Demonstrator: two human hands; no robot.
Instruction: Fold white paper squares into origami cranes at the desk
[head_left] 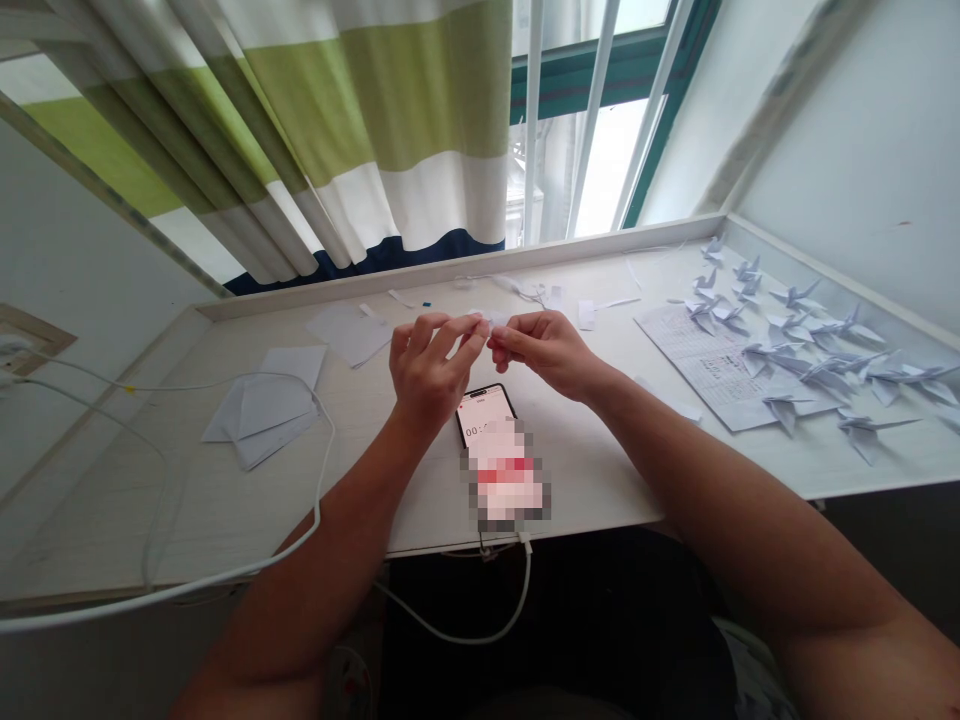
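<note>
The left hand (431,375) and right hand (544,350) meet above the middle of the desk (450,268), their fingers (450,335) clenched in a pinch on a small piece of white paper (493,320). It sits between the two sets of fingertips, held up off the desk, too small and too covered to show its shape. Directly below lies a smartphone (484,412) with a timer-like readout, its lower part blurred, and a white charging cable (529,575) runs off the desk's near edge. To the left lies a loose stack of white paper squares (274,405); to the right, folded paper cranes (795,298) are spread around and over a printed sheet (705,365). With paper this small, pinching close to the crease probably gives the best control — and firm pressure along each fold should keep the edges crisp.
</note>
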